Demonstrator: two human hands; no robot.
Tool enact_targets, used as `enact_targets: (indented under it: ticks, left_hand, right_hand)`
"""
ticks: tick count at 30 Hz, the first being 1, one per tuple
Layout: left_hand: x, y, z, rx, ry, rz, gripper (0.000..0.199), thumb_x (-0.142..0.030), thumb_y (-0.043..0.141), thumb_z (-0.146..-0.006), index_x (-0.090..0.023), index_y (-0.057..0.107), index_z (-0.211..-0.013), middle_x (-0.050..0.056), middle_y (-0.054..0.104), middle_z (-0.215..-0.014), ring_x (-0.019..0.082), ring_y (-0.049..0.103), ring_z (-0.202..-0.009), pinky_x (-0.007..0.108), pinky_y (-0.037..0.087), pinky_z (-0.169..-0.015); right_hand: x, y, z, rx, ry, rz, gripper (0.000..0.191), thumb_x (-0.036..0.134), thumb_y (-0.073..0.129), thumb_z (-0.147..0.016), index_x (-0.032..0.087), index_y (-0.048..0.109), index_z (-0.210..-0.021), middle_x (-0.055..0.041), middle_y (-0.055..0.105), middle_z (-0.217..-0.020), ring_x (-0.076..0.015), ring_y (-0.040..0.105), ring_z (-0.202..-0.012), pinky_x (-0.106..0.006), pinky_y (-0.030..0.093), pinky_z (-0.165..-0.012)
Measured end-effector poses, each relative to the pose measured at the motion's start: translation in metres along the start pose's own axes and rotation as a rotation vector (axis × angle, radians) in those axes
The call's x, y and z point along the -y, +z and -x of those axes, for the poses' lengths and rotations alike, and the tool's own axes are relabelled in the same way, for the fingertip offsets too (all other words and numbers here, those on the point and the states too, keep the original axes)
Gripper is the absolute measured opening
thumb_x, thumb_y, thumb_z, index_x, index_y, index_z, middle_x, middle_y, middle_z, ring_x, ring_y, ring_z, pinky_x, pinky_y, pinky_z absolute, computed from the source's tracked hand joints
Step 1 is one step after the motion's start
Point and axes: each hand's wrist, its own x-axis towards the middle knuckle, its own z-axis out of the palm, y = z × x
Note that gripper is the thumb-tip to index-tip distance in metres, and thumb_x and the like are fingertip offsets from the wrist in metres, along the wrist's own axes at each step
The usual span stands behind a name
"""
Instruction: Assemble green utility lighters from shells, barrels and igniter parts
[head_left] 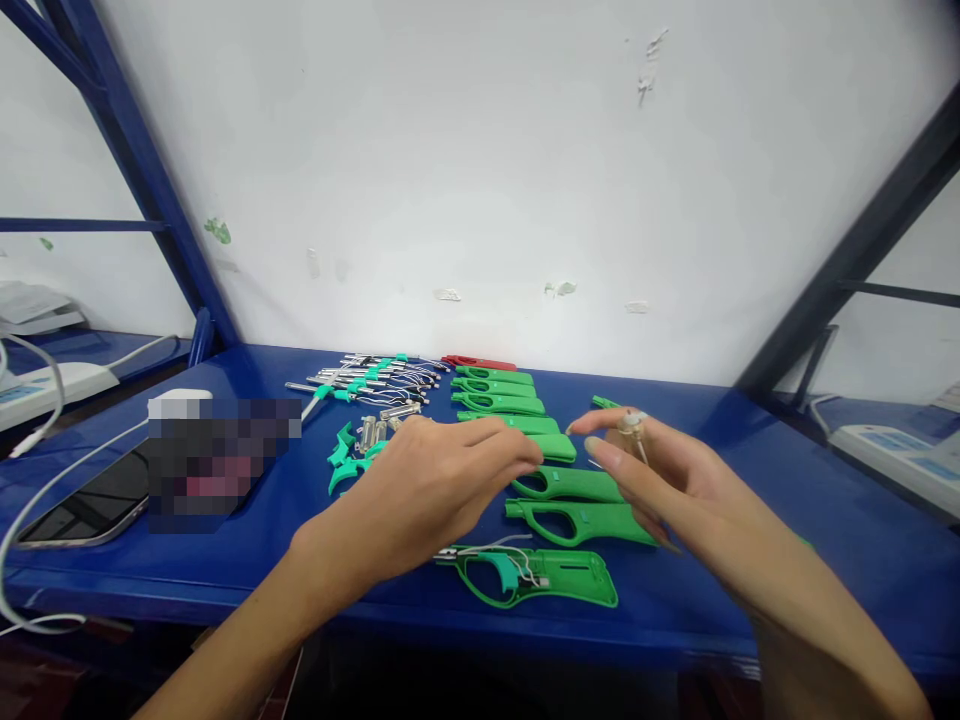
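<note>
My left hand (450, 480) hovers over the middle of the blue table, fingers pressed together and pointing right; anything between them is hidden. To its right, my right hand (660, 460) is raised with thumb and forefinger curved toward each other, near a small thin metallic piece with a clear part (632, 428). Below the hands lies an open green lighter shell (577, 580) holding a teal trigger (507, 572), white wires and a metal tube end. Closed-looking green shells (600, 522) form a column behind it, with a red one (487, 364) at the far end.
Metal rods with teal triggers and wires (367, 378) lie at the back left. Loose teal triggers (345, 462) and small clear parts (401, 411) sit nearer. A phone (90, 500), white cable and blurred object occupy the left. Blue frame posts (847, 240) flank the white wall.
</note>
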Motion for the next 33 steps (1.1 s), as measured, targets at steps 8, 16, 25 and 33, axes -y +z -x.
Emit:
enact_targets:
  ticks: [8, 16, 25, 33]
  left_hand:
    - [-0.01, 0.023, 0.022, 0.178, -0.121, 0.038, 0.023, -0.024, 0.056, -0.11, -0.02, 0.075, -0.098, 0.001, 0.075, -0.087, 0.018, 0.069, -0.075, 0.03, 0.04, -0.059]
    - [-0.02, 0.048, 0.046, 0.166, -0.235, 0.123, 0.021, -0.02, 0.057, -0.109, -0.019, 0.077, -0.103, 0.004, 0.072, -0.091, 0.022, 0.066, -0.084, 0.037, 0.049, -0.079]
    - [-0.026, 0.054, 0.045, 0.21, -0.2, 0.143, 0.015, -0.015, 0.062, -0.106, -0.02, 0.075, -0.103, 0.001, 0.07, -0.093, 0.02, 0.064, -0.086, 0.036, 0.05, -0.084]
    - [-0.027, 0.061, 0.057, 0.108, -0.203, 0.165, 0.02, -0.017, 0.048, -0.112, -0.019, 0.068, -0.112, 0.005, 0.067, -0.101, 0.021, 0.062, -0.091, 0.038, 0.051, -0.091]
  right_hand:
    - [-0.011, -0.015, 0.013, -0.121, -0.14, 0.257, 0.052, 0.064, 0.058, -0.101, 0.028, 0.075, -0.135, -0.005, 0.069, -0.088, -0.0218, 0.069, -0.086, -0.028, 0.056, -0.066]
    - [-0.039, 0.015, 0.043, -0.175, -0.191, 0.379, 0.025, 0.051, 0.074, -0.098, 0.032, 0.086, -0.109, -0.0014, 0.085, -0.097, -0.0176, 0.076, -0.071, -0.022, 0.058, -0.056]
    - [-0.058, 0.03, 0.045, -0.235, -0.3, 0.359, 0.021, 0.043, 0.071, -0.099, 0.028, 0.086, -0.096, -0.0037, 0.086, -0.097, -0.0238, 0.081, -0.077, -0.025, 0.064, -0.061]
    - [-0.064, 0.037, 0.046, -0.214, -0.339, 0.336, 0.017, 0.037, 0.071, -0.1, 0.027, 0.084, -0.096, -0.0041, 0.082, -0.092, -0.0196, 0.073, -0.064, -0.028, 0.057, -0.056]
